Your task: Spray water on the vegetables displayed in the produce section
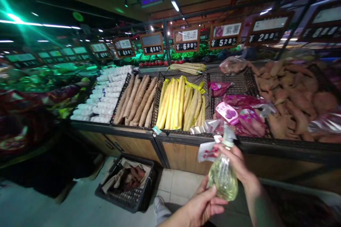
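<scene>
I hold a small clear plastic bag (223,181) with pale yellow-green contents in front of a produce stand. My right hand (238,165) grips the bag's twisted neck, where a white and red label (207,151) sticks out to the left. From below, my left hand (203,204) cups the bag's bottom with its thumb against the side. Just behind the bag lie purple packaged sweet potatoes (241,115) in a black basket.
The wooden stand (138,145) carries baskets of white wrapped rolls (102,95), brown yams (137,101), yellow-wrapped yams (177,103) and loose sweet potatoes (290,95). Price signs (186,39) hang above. A black crate (128,182) sits on the floor. A person in patterned clothing (23,117) stands at left.
</scene>
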{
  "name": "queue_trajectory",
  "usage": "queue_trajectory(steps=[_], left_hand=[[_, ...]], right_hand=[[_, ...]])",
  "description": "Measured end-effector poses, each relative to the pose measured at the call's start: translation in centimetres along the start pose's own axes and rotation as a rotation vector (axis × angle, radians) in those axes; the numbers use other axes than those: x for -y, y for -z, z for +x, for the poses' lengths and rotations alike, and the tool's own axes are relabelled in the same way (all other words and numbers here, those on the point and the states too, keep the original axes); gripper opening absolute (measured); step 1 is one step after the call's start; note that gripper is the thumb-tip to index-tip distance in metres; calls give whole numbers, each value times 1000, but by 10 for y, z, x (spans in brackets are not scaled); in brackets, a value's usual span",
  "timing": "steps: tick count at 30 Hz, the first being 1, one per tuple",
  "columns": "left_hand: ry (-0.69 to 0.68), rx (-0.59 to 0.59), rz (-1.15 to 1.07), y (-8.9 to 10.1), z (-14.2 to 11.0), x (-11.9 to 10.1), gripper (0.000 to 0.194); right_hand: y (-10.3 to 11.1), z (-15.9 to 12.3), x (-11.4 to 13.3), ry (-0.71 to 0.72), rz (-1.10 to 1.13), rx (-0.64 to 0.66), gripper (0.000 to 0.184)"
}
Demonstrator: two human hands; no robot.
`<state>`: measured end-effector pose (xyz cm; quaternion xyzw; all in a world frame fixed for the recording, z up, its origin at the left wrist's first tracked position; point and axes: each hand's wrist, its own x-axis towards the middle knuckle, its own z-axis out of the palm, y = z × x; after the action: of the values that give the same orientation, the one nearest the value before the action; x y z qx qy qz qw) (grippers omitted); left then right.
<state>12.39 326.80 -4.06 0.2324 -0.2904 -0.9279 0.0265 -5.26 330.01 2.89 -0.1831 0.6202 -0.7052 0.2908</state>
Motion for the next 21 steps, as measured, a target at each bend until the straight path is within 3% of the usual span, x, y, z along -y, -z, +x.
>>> queue_trajectory(steps=[3,7,13,17,19,21], left_hand=[[11,-24,-89,2,-16,-9,74],[41,-81,-151,8,-23,-5,60],[95,-68,-48,7,-25,19,81],[165,-18,33,0,-31,33,71],[246,9,31,-4,-36,40,69],[297,58,35,-7,-39,41,68]], right_hand=[[-23,-11,4,34,-40,249,44],[-37,-18,4,57,-57,342,30],[4,-49,-11,-40,-29,129,53],[28,-78,-33,-147,-56,101,64],[29,-91,-47,-165,-125,-13,59],[25,-103,-61,-139,-243,-132,42]])
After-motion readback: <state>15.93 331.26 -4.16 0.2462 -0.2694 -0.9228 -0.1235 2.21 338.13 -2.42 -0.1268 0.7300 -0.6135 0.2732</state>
